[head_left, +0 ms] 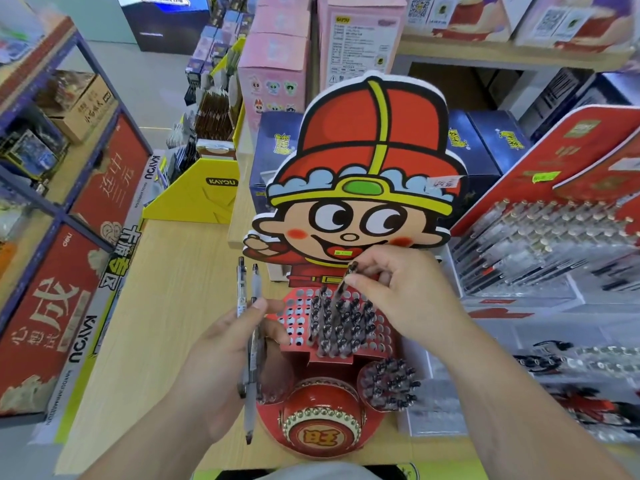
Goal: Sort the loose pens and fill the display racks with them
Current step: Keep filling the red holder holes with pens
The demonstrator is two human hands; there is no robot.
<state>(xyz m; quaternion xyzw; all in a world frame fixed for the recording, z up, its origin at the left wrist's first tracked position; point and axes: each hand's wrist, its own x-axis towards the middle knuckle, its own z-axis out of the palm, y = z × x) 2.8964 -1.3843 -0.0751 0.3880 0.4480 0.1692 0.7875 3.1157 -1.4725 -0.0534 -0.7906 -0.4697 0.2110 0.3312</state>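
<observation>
On the wooden tabletop [166,306], we hold a small bundle of clear pens [255,285] in our left hand [221,351], fingers curled round the barrels, just left of the red cartoon display rack [298,310]. Its hole grid is part filled: dark-capped pens [343,323] stand packed at the centre, with open holes on the left. Our right hand [401,289] pinches a single pen [339,296], tilted above that cluster. The risk, as we judge it, lies in the crowding: a slanted tip may miss its hole or nudge neighbours askew, and the bundle could slip if the grip loosens.
</observation>
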